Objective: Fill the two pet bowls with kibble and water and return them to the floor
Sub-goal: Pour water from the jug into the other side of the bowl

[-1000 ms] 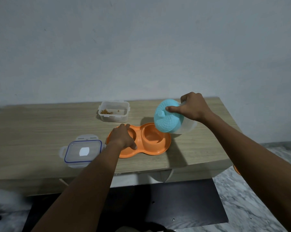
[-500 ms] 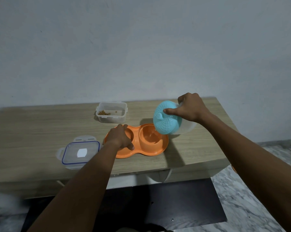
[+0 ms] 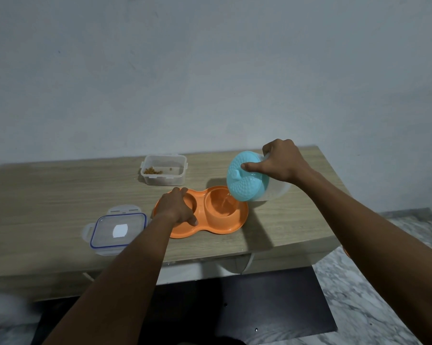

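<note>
An orange double pet bowl [image 3: 231, 226] lies on the wooden table [image 3: 40, 202]. My left hand [image 3: 176, 207] rests on its left bowl, fingers over the rim, hiding what is inside. My right hand [image 3: 283, 161] grips a clear water jug with a light blue lid [image 3: 246, 183], tipped over on its side above the right bowl. A thin stream of water runs from the lid into that right bowl [image 3: 221, 204].
A clear plastic container [image 3: 164, 175] with a little kibble stands behind the bowls. Its blue-rimmed lid [image 3: 116, 230] lies flat at the left near the table's front edge. Marble floor [image 3: 394, 290] lies to the right, a dark mat below the table.
The jug has tipped further and water now streams into the right bowl. My left hand has stayed on the left bowl.
</note>
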